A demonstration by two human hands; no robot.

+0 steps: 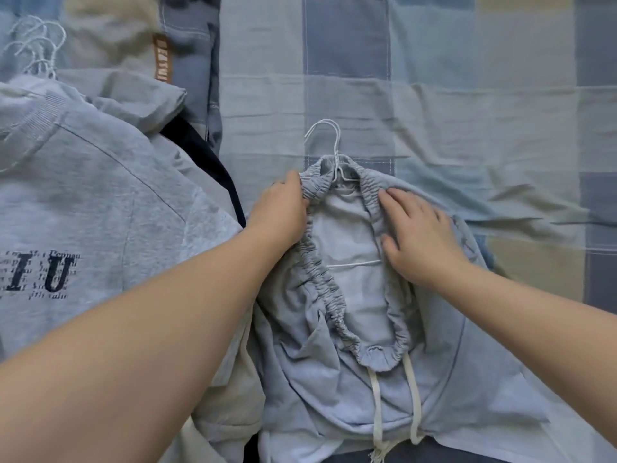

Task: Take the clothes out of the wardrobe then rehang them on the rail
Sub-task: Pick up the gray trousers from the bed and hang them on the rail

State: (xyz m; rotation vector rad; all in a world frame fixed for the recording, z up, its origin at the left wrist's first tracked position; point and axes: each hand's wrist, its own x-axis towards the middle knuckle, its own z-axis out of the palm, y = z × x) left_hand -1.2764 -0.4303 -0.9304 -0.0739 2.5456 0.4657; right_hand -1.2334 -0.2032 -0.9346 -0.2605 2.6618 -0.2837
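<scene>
Most of hanger (337, 155) hidden in trousers (334, 396); left hand (280, 208) pinches waistband (320, 275), right hand (417, 235) lies flat.

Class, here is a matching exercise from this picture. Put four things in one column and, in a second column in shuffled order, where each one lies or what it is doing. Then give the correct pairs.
Things
1. left hand
2. right hand
3. white wire hanger
4. grey sweatshirt with dark letters

Place or state
A. lies on the left side of the bed
B. pinches the elastic waistband
C. rests with straight fingers on the trousers
D. its hook pokes out above the waistband

Pairs: 1-B, 2-C, 3-D, 4-A
</scene>
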